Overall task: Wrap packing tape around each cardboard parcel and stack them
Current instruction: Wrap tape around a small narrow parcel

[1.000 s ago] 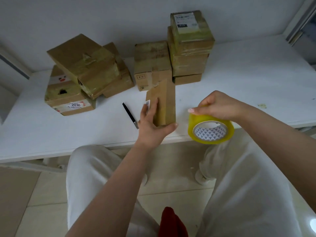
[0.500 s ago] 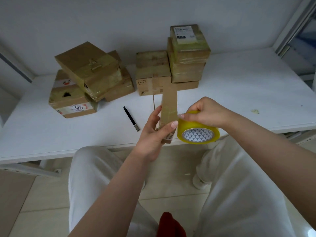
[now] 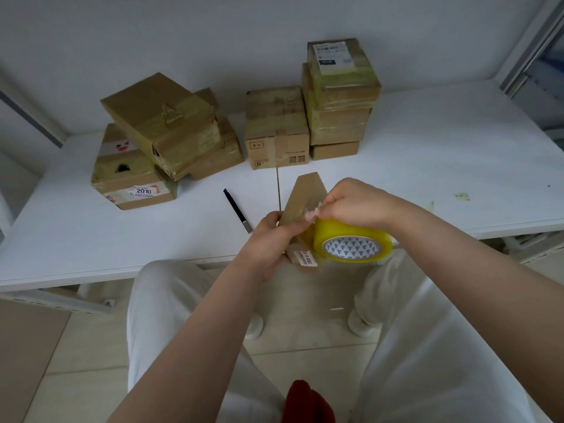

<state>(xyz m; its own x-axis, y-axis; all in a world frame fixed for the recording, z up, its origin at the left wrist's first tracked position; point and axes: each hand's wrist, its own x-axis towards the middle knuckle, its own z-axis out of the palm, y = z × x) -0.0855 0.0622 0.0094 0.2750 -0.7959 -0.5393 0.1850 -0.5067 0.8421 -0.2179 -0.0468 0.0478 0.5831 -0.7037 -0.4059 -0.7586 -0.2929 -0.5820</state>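
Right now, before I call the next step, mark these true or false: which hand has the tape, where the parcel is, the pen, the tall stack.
1. The right hand holds the yellow tape roll. True.
2. The slim parcel lies flat on the table. False: the left hand holds it up at the table's edge.
3. The black pen lies on the table. True.
4. The labelled box tops a pile of five. False: three.
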